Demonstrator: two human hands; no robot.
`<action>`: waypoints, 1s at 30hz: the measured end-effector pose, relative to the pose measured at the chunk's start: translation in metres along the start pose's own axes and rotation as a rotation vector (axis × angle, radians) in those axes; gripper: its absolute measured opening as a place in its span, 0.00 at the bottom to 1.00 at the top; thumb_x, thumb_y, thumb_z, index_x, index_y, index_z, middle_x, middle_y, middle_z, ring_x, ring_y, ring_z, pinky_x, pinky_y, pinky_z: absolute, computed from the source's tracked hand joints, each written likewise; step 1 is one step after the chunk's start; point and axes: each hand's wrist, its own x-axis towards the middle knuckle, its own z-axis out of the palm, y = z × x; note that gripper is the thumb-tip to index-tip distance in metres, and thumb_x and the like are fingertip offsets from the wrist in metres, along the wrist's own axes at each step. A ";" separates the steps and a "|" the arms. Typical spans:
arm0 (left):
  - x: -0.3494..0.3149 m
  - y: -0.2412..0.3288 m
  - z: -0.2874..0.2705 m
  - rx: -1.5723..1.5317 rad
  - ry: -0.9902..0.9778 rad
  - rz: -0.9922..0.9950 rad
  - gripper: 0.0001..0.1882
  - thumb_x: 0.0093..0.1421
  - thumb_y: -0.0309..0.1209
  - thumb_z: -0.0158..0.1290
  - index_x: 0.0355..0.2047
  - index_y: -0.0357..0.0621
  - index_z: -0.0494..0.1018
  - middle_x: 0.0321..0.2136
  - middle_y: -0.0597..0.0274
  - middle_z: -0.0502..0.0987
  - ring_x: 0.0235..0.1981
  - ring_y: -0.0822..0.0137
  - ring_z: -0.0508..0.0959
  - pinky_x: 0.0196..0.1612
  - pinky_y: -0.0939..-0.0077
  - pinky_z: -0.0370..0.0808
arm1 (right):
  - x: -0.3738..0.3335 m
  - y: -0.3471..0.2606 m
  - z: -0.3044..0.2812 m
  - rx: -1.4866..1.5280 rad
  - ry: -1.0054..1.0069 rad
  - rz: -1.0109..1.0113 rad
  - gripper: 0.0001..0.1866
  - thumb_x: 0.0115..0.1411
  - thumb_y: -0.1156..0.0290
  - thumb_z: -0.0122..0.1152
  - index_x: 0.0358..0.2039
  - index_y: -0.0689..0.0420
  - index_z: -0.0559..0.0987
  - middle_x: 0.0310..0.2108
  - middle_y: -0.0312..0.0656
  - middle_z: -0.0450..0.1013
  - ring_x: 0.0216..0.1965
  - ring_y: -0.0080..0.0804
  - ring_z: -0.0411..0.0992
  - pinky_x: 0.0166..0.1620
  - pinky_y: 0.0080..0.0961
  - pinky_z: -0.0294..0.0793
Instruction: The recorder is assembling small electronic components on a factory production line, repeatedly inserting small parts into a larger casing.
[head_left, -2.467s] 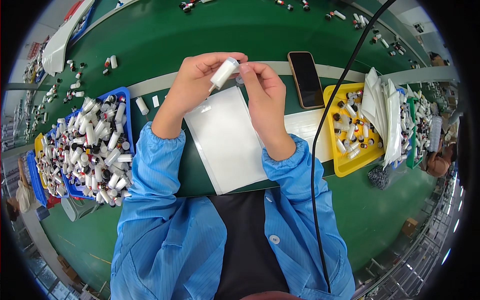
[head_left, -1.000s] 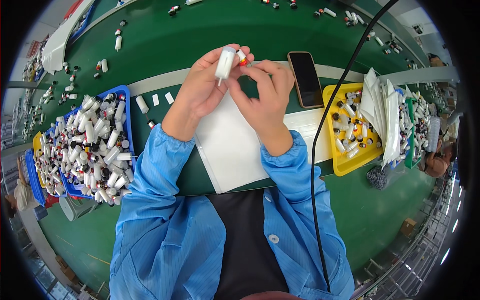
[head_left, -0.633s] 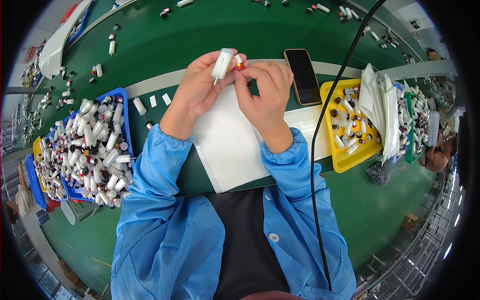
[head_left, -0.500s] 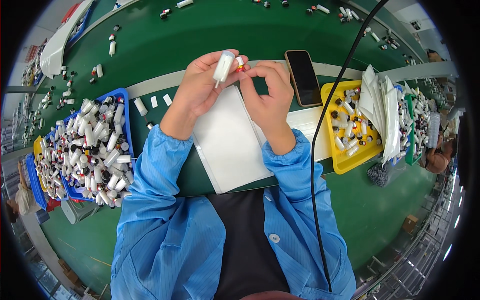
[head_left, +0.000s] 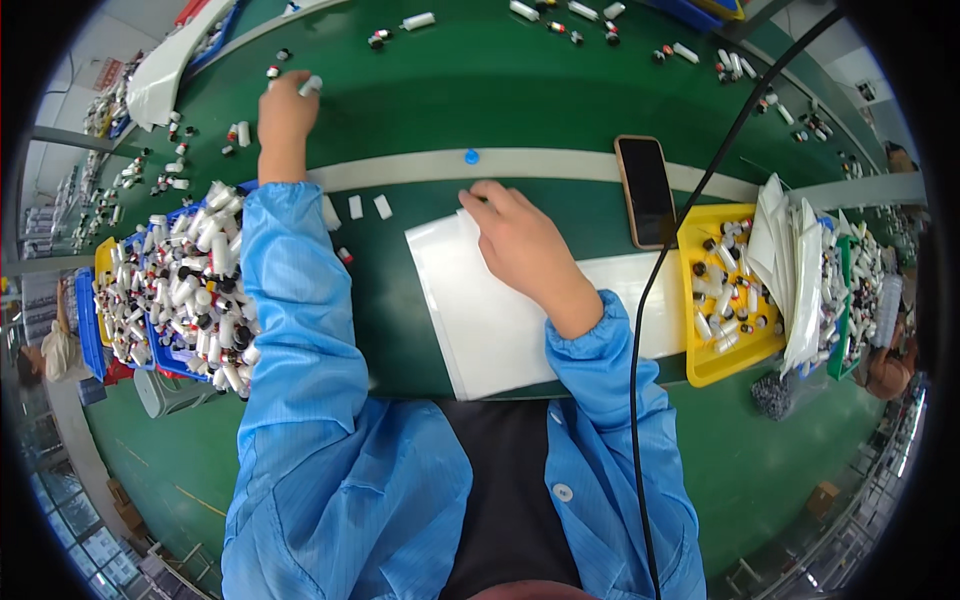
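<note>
My left hand reaches out over the green surface at the far left, its fingers closed around a white plastic cylinder whose end sticks out to the right. A small red-and-white part lies just beyond those fingers. My right hand hovers over a white sheet in front of me. Its fingers are loosely bent and apart, and I see nothing between them. Two small white pieces, one a rectangle, lie on the green table between my arms, near a small red-and-white part.
At left, a blue bin is heaped with white cylinders. On the right stand a yellow tray of similar parts and a phone. A black cable hangs across the right side. A blue knob sits on the pale rail.
My left hand has moved from the middle to the far left, carrying the white cylinder. My right hand has parted from it and come down nearer the sheet. The view has shifted slightly.
</note>
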 end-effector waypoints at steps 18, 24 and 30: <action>0.097 0.026 0.106 -0.218 -0.320 -0.126 0.26 0.51 0.48 0.61 0.50 0.54 0.76 0.55 0.50 0.71 0.55 0.49 0.73 0.56 0.58 0.73 | 0.005 0.001 -0.004 -0.060 -0.120 -0.122 0.20 0.49 0.82 0.56 0.45 0.59 0.79 0.40 0.40 0.72 0.36 0.38 0.73 0.42 0.32 0.76; 0.059 0.085 0.090 -0.071 -0.368 0.189 0.52 0.38 0.59 0.65 0.62 0.47 0.66 0.58 0.53 0.70 0.60 0.48 0.68 0.61 0.56 0.68 | -0.003 0.003 0.003 -0.170 -0.045 -0.102 0.16 0.52 0.77 0.56 0.43 0.59 0.77 0.39 0.38 0.69 0.37 0.33 0.72 0.39 0.29 0.75; 0.042 0.121 0.114 -0.262 -0.124 -0.235 0.43 0.54 0.64 0.52 0.60 0.44 0.69 0.58 0.48 0.71 0.59 0.46 0.71 0.59 0.51 0.67 | -0.001 0.001 0.006 -0.154 -0.002 -0.124 0.13 0.52 0.77 0.56 0.40 0.59 0.77 0.39 0.38 0.70 0.37 0.34 0.73 0.39 0.31 0.75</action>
